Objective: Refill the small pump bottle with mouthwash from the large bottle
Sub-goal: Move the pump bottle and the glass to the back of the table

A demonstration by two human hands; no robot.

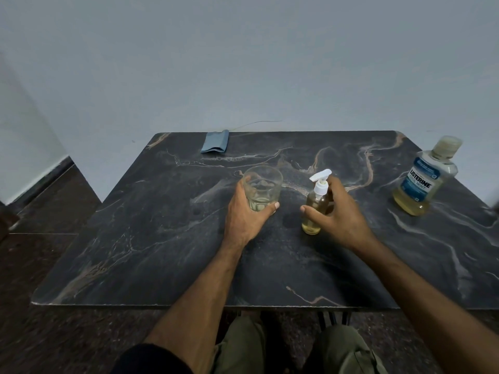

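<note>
The small pump bottle [314, 206] is standing on the table [162, 265] with its white pump on and yellow mouthwash inside, so the filling looks nearly done. The right hand [343, 217] is curling loose fingers around it; I cannot tell if they are touching. The left hand [243, 214] is holding a glass [263, 190]. The large bottle [424, 179] is standing capped, far right. How full the small one is stays hard to see.

head cam | looks forward-down | near, over table [189, 265] | single view
</note>
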